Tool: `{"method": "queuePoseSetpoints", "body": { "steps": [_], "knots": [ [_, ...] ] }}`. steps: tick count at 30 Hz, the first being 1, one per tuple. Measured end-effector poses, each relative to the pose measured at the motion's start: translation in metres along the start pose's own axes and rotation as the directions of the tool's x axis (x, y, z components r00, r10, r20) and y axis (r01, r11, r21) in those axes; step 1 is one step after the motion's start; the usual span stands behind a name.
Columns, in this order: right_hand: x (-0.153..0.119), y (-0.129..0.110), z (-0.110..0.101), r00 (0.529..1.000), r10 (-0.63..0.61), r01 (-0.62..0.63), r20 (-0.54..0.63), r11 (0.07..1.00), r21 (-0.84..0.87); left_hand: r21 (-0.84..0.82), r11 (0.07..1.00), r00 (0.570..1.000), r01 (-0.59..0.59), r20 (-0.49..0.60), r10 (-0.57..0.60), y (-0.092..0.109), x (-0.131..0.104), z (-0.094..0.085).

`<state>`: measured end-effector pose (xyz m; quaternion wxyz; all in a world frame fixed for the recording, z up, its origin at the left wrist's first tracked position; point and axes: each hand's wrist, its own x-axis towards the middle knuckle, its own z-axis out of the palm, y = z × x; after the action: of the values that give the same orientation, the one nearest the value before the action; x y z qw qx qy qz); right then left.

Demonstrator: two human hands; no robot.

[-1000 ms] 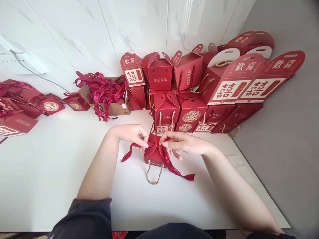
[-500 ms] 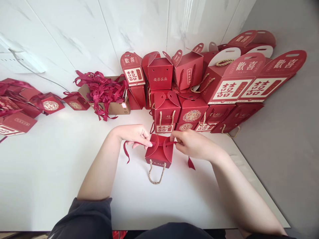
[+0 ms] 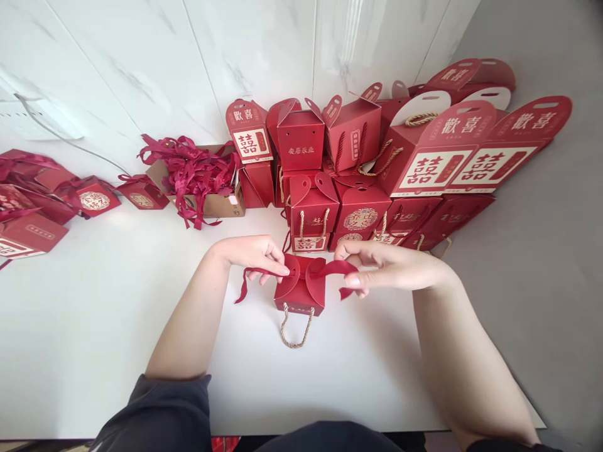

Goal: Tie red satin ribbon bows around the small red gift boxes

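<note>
A small red gift box (image 3: 301, 295) stands on the white table, its two rounded top flaps bent toward each other, a twisted rope handle (image 3: 293, 345) hanging down its near side. Dark red ribbon (image 3: 332, 269) runs through the holes in the flaps and comes out on both sides. My left hand (image 3: 264, 257) pinches the ribbon at the box's left flap, and a loose end droops to the left. To the right of the box, my right hand (image 3: 370, 267) holds the other length of ribbon between thumb and fingers, its end curling below.
Stacked red boxes (image 3: 360, 207) stand behind my hands and to the right, against the tiled wall. A cardboard box (image 3: 221, 204) overflows with ribbons (image 3: 188, 169). More red boxes (image 3: 44, 229) with ribbons are at the far left.
My right hand has moved right, away from the box flap, and its thumb now lies over the ribbon. The right length of ribbon arcs outward. My left hand has hardly moved.
</note>
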<state>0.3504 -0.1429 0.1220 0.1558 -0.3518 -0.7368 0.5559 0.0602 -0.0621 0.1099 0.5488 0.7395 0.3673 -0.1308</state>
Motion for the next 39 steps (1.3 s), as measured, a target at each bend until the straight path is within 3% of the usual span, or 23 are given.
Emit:
{"method": "queuePoseSetpoints", "body": {
  "steps": [2, 4, 8, 11, 13, 17, 20, 22, 25, 29, 32, 35, 37, 39],
  "knots": [
    [0.003, 0.001, 0.001, 1.0, -0.026, 0.028, -0.013, 0.985, 0.171, 0.001, 1.0, 1.0, -0.019, 0.002, 0.019, 0.001, -0.002, 0.0],
    [0.003, 0.001, 0.003, 0.997, -0.057, 0.067, -0.05, 0.969, 0.237, -0.013, 0.999, 0.999, -0.042, -0.02, 0.042, 0.004, -0.006, 0.0],
    [-0.001, -0.005, 0.007, 0.97, -0.103, 0.142, -0.22, 0.975, 0.169, -0.099, 0.989, 0.987, -0.107, -0.127, 0.094, 0.016, -0.012, 0.004],
    [-0.003, -0.01, 0.012, 0.907, -0.119, 0.149, -0.404, 0.988, 0.043, -0.133, 0.985, 0.983, -0.108, -0.161, 0.086, 0.025, -0.018, 0.008],
    [-0.004, -0.012, 0.014, 0.831, -0.153, 0.134, -0.534, 0.988, -0.076, -0.119, 0.985, 0.98, -0.122, -0.171, 0.1, 0.029, -0.025, 0.01],
    [-0.004, -0.014, 0.014, 0.613, -0.267, 0.128, -0.744, 0.962, -0.24, -0.014, 0.96, 0.935, -0.279, -0.234, 0.268, 0.032, -0.042, 0.01],
    [-0.003, -0.014, 0.012, 0.467, -0.339, 0.141, -0.816, 0.94, -0.31, 0.057, 0.927, 0.89, -0.37, -0.266, 0.371, 0.034, -0.051, 0.01],
    [-0.001, -0.013, 0.011, 0.378, -0.395, 0.167, -0.837, 0.918, -0.359, 0.023, 0.913, 0.884, -0.408, -0.241, 0.401, 0.035, -0.053, 0.012],
    [0.005, -0.013, 0.01, 0.298, -0.416, 0.24, -0.859, 0.904, -0.355, -0.048, 0.871, 0.862, -0.488, -0.185, 0.473, 0.037, -0.055, 0.015],
    [0.015, -0.019, 0.009, 0.333, -0.36, 0.369, -0.871, 0.9, -0.231, 0.068, 0.803, 0.752, -0.593, -0.311, 0.582, 0.044, -0.057, 0.021],
    [0.022, -0.027, 0.008, 0.338, -0.371, 0.523, -0.865, 0.838, -0.155, 0.149, 0.749, 0.598, -0.646, -0.511, 0.617, 0.059, -0.054, 0.026],
    [0.028, -0.035, 0.009, 0.335, -0.389, 0.61, -0.858, 0.784, -0.117, 0.129, 0.706, 0.447, -0.696, -0.692, 0.567, 0.079, -0.046, 0.031],
    [0.031, -0.04, 0.012, 0.359, -0.397, 0.625, -0.845, 0.774, -0.098, 0.08, 0.683, 0.379, -0.726, -0.783, 0.493, 0.092, -0.039, 0.035],
    [0.033, -0.044, 0.014, 0.379, -0.406, 0.638, -0.832, 0.766, -0.083, 0.029, 0.657, 0.34, -0.754, -0.838, 0.426, 0.102, -0.032, 0.038]
  ]
}}
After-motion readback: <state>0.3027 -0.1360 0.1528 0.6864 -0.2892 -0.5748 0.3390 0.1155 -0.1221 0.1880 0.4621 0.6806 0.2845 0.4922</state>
